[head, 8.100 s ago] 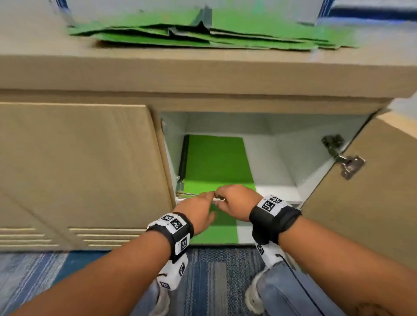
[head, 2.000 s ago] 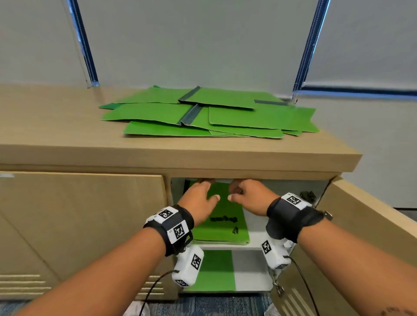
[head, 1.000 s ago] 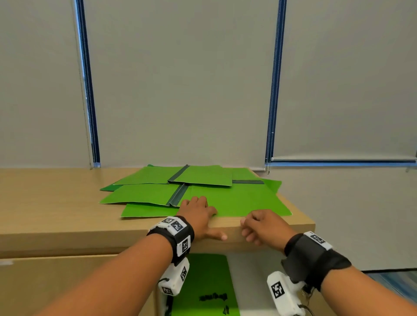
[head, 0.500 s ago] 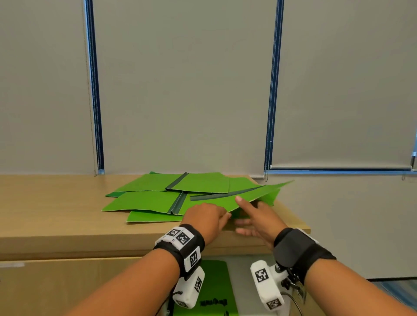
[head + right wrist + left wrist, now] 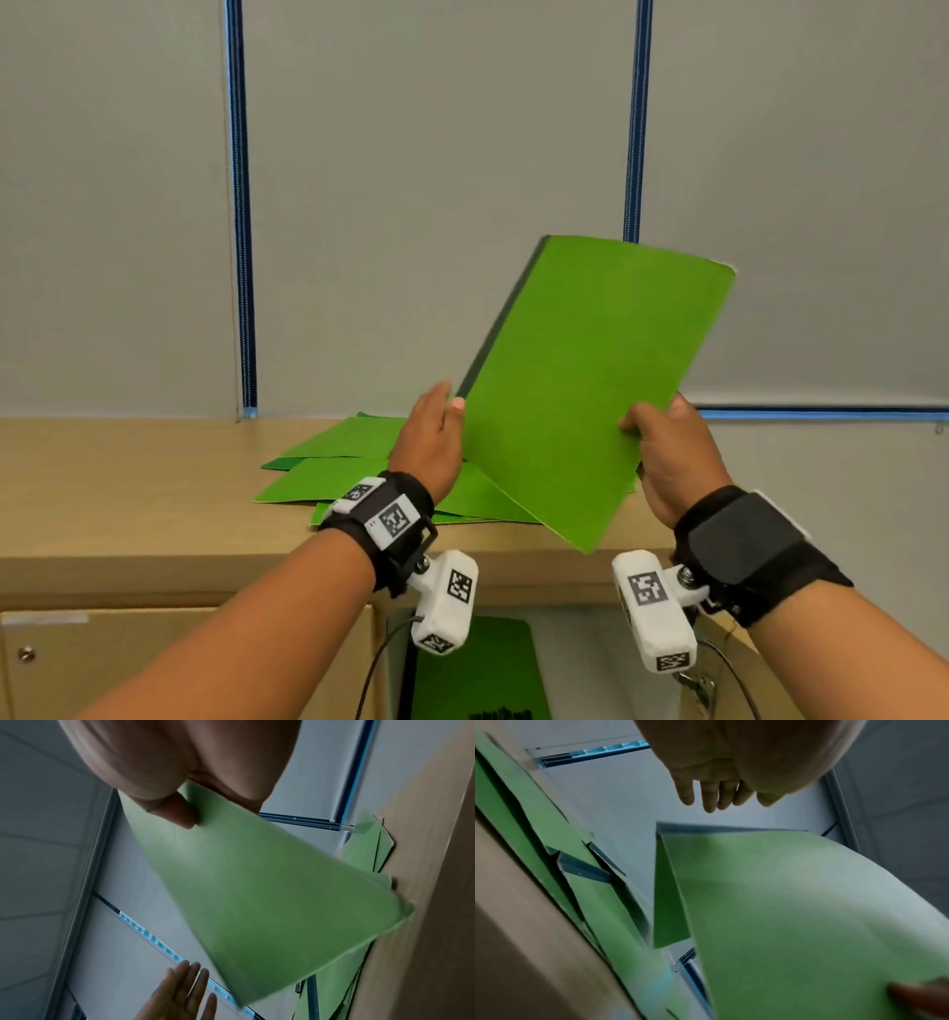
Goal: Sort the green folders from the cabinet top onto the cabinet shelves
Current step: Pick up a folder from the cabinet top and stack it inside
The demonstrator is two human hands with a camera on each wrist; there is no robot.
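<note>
Green folder is up in the air above the cabinet top, tilted, while more green folders lie in a messy pile on that surface. The right hand pinches its edge with thumb and fingers, and the left hand is spread flat with straight fingers beside the dark spine, maybe just touching it. This looks like the carrying step, so next it must go down to a shelf, where another folder already lies.

From head height we look forward and slightly down across the cabinet top. Our wrist cameras sit close under each palm, tilted upward along the fingers; all views share the raised green folder.
</note>
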